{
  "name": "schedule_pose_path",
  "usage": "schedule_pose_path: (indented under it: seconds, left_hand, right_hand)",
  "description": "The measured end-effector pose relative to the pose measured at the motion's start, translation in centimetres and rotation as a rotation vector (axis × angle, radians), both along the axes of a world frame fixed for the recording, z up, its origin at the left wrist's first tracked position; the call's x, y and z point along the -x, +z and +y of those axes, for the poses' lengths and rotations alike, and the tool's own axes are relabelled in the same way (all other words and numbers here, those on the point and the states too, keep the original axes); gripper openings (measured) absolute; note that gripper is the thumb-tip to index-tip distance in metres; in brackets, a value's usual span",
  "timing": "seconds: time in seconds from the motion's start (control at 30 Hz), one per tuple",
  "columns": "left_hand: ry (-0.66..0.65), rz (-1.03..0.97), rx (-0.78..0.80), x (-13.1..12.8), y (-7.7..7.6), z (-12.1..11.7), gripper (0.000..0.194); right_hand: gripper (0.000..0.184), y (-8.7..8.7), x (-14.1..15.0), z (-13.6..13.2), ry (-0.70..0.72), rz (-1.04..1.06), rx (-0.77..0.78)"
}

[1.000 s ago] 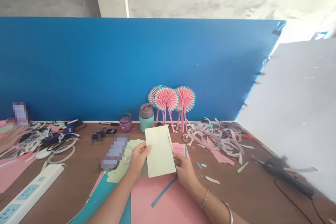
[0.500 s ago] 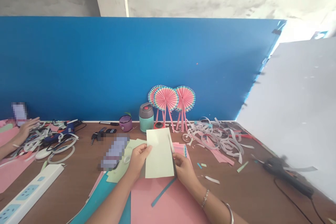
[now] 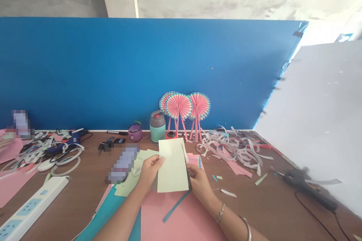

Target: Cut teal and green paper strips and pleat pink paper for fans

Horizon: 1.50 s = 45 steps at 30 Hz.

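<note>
A pale yellow-green sheet of paper (image 3: 173,167) is held up in front of me, tilted slightly. My left hand (image 3: 151,171) pinches its left edge between thumb and fingers. At the right edge, my right hand (image 3: 199,180) has its fingers closed on the paper. A narrow whitish strip (image 3: 185,153) runs along that edge above the right fingers; whether it is attached to the sheet I cannot tell. Below the hands lies a large pink sheet (image 3: 181,222), with a thin blue paper strip (image 3: 175,207) on it. Pleated pink paper (image 3: 195,159) shows behind my right hand.
Several pink pleated fans (image 3: 178,106) stand against the blue partition (image 3: 113,71), beside a teal flask (image 3: 157,131) and purple cup (image 3: 135,132). Curled white strips (image 3: 232,148) and a glue gun (image 3: 308,188) lie right; a power strip (image 3: 34,207) and a co-worker's pink paper (image 3: 11,147), left.
The yellow-green sheet has shifted very slightly right; both my hands keep their grip. At far left, a co-worker's hand has drawn back and pink paper has been raised there.
</note>
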<state>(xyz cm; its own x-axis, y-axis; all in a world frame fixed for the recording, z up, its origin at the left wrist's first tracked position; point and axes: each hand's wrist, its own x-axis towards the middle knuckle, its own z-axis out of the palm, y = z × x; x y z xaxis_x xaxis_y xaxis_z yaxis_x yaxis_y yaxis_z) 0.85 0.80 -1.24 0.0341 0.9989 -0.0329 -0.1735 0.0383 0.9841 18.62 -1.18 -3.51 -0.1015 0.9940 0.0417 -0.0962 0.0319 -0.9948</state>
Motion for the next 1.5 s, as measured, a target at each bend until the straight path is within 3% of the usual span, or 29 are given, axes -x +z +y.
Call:
schedule_pose_path:
  seconds: [0.6, 1.07, 1.5]
  left_hand:
    - [-0.038, 0.016, -0.020, -0.25, 0.01, -0.08, 0.029]
    - [-0.042, 0.029, -0.034, -0.30, -0.12, -0.16, 0.029]
    - [-0.093, 0.088, -0.101, -0.20, -0.68, 0.08, 0.028]
  right_hand:
    - [0.018, -0.45, -0.28, 0.21, -0.041, -0.129, -0.014]
    - [0.021, -0.79, -0.22, 0.44, -0.036, -0.113, 0.012]
    - [0.022, 0.04, -0.26, 0.22, -0.030, -0.105, 0.023]
